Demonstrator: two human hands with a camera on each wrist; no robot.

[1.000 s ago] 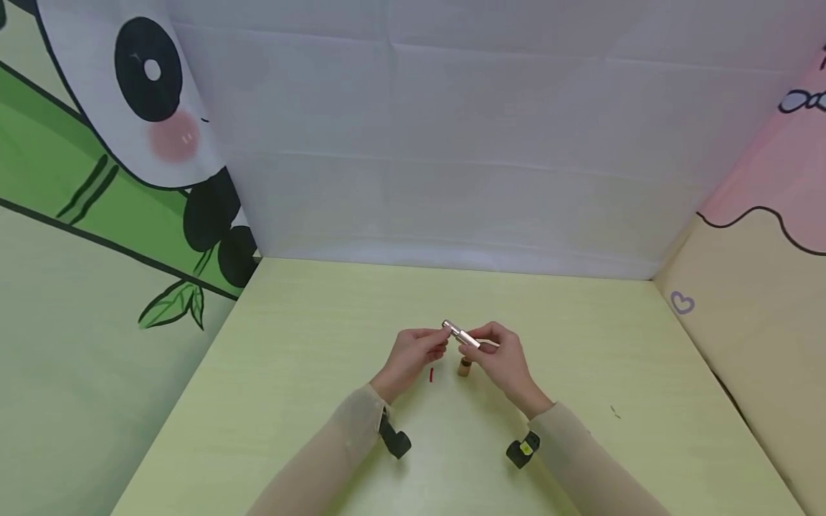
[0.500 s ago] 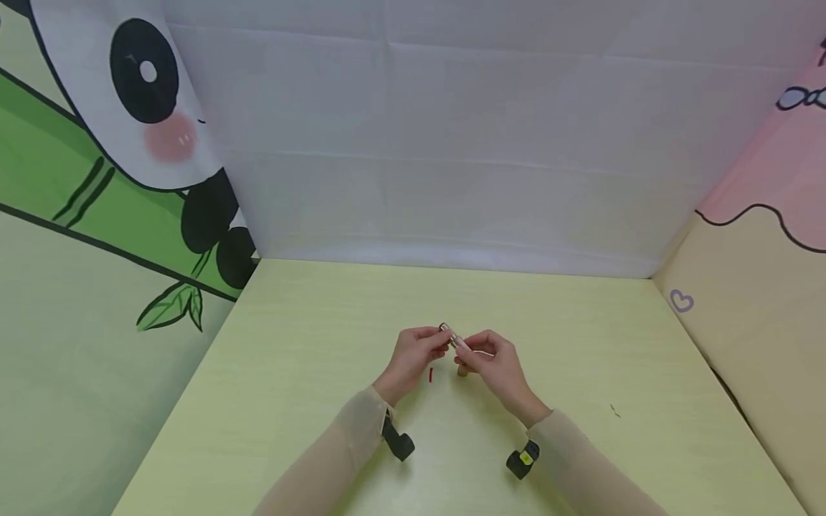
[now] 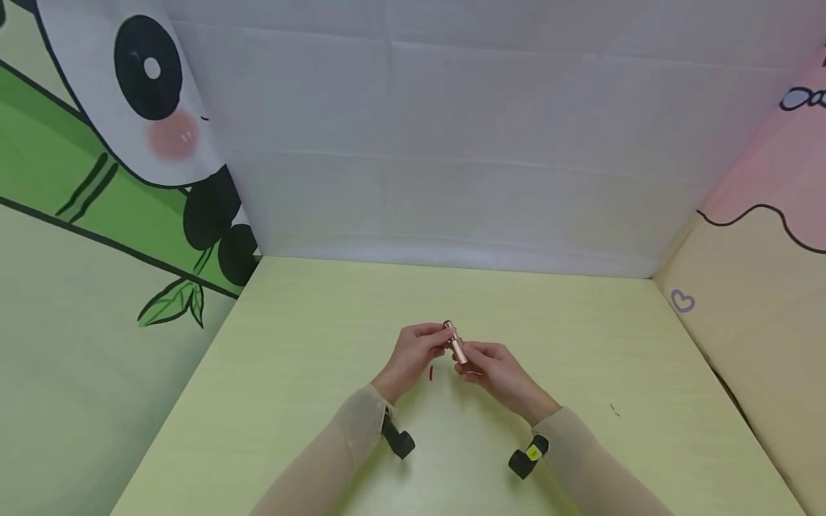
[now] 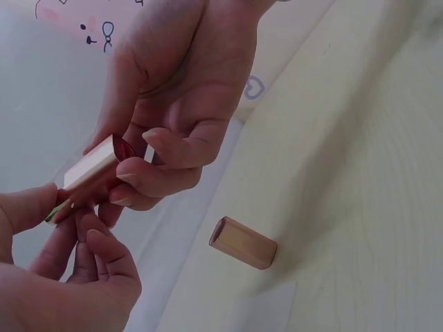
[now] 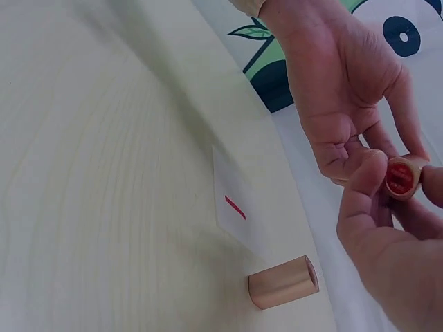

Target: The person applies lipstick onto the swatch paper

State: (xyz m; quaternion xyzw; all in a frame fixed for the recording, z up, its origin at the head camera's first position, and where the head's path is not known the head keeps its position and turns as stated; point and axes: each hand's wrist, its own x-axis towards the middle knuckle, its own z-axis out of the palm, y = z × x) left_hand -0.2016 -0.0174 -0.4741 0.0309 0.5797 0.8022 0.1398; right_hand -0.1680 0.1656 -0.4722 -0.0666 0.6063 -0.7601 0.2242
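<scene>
A rose-gold lipstick tube (image 3: 456, 345) is held at a slant between both hands above the table. My left hand (image 3: 411, 358) pinches its upper end between thumb and fingers. My right hand (image 3: 502, 373) grips the lower end with thumb and fingers. The right wrist view shows a round red label (image 5: 401, 178) on the tube's end. In the left wrist view a bit of green (image 4: 59, 211) shows by the left fingertips. Below the hands a matching rose-gold cap (image 4: 243, 242) stands on the table; in the head view the right hand hides it.
A white paper slip (image 5: 228, 180) lies on the pale wood-look table (image 3: 323, 322), with a short red stroke (image 5: 235, 207) on it. Farther right is a small dark mark (image 3: 614, 410). A white sheet (image 3: 452, 143) hangs behind; printed panels border both sides.
The right hand has dropped slightly, and the tube has turned to a steeper slant. The cap, seen below the right hand earlier, is now hidden in the head view. The left hand has barely moved.
</scene>
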